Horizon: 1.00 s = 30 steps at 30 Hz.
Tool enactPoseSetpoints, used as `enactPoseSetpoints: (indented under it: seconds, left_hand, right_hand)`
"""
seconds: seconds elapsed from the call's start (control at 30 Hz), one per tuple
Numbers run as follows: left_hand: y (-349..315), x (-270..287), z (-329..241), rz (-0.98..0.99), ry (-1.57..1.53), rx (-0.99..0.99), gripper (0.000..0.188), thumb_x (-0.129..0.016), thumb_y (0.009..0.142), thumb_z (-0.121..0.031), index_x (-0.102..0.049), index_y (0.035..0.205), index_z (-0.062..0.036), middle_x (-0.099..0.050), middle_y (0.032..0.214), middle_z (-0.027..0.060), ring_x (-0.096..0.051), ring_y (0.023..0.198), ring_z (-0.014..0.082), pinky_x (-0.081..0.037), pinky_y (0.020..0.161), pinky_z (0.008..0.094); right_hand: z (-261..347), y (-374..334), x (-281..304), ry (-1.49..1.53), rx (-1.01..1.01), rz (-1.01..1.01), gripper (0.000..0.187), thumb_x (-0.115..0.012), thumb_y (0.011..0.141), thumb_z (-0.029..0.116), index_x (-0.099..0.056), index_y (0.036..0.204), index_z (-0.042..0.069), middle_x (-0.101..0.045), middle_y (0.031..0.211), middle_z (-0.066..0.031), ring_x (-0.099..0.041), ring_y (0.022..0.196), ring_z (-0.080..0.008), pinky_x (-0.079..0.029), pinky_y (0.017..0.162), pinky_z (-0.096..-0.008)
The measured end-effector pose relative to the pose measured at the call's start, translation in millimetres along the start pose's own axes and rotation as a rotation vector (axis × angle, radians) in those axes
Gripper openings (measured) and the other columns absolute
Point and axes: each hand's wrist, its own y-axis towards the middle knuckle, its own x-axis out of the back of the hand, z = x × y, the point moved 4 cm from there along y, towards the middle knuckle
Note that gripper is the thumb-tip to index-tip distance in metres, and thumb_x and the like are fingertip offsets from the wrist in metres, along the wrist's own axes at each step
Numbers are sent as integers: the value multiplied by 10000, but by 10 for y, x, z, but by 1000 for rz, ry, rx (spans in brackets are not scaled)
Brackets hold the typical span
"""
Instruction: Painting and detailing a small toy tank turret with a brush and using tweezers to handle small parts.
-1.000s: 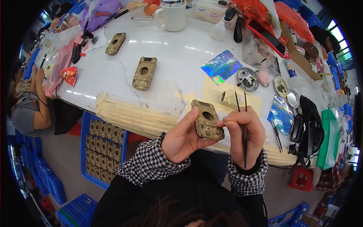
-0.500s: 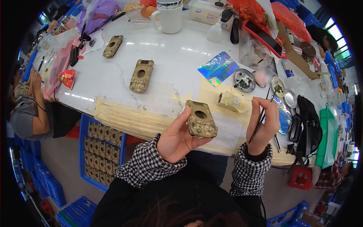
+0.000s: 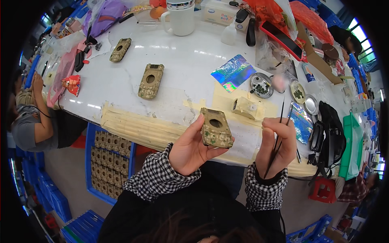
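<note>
My left hand [image 3: 192, 150] holds up a camouflage-painted block with a round hole [image 3: 215, 127] above the white table's near edge [image 3: 170, 121]. My right hand [image 3: 277, 143] is closed around two thin dark sticks [image 3: 279, 125] that point up, a hand's width right of the block. A small tan piece [image 3: 245, 107] lies on the taped patch just behind both hands. Two more camouflage blocks rest on the table, one in the middle [image 3: 150, 81] and one farther left [image 3: 120, 50].
A holographic sheet [image 3: 233, 73], small metal dishes [image 3: 261, 85] and a white mug [image 3: 180, 18] sit farther back. Black gear [image 3: 330, 129] and a green tray [image 3: 350, 150] crowd the right. A blue crate of blocks [image 3: 109, 162] stands below the table. Another person [image 3: 34, 121] sits left.
My right hand moved away from the block to the right with the sticks, then rose a little. My left hand tilted the block so its holed face shows.
</note>
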Motion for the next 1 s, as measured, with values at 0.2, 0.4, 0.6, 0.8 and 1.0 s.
enactPoseSetpoints:
  seconds: [0.2, 0.4, 0.6, 0.8, 1.0]
  left_hand:
    - [-5, -25, 29, -8, 86, 11, 509, -275, 1033, -424, -400, 1341, -39, -566, 1247, 158, -598, 1116, 265, -549, 921, 370]
    - [-15, -29, 37, 22, 46, 4, 489, -286, 1033, -421, -414, 1325, -50, -589, 1210, 120, -618, 1079, 219, -550, 908, 359]
    - [-17, -21, 42, 14, 47, 10, 490, -287, 1033, -423, -415, 1326, -51, -589, 1208, 117, -618, 1080, 218, -552, 905, 359]
    - [-21, -24, 34, 2, 59, 10, 497, -291, 1031, -429, -410, 1334, -54, -585, 1213, 117, -615, 1085, 219, -550, 907, 354]
    - [-16, -25, 35, 5, 62, 11, 498, -295, 1030, -429, -405, 1340, -56, -580, 1220, 119, -609, 1094, 220, -553, 903, 349]
  right_hand:
    - [59, -62, -156, 227, -78, 187, 112, -668, 846, 23, -614, 943, 11, -631, 834, -124, -598, 742, -219, -474, 677, -292]
    - [59, -51, -267, 282, -102, 229, 71, -659, 861, 28, -616, 917, 15, -638, 844, -109, -614, 759, -210, -479, 690, -284]
    - [48, -67, -299, 301, -151, 231, 66, -666, 858, 29, -618, 902, 15, -641, 841, -109, -618, 764, -202, -481, 694, -279]
    - [48, -66, -306, 313, -166, 229, 67, -669, 852, 22, -618, 896, 13, -643, 841, -107, -618, 765, -200, -481, 692, -277]
    - [37, -68, -312, 303, -153, 229, 65, -667, 849, 12, -615, 888, 9, -640, 837, -105, -613, 754, -199, -478, 685, -278]
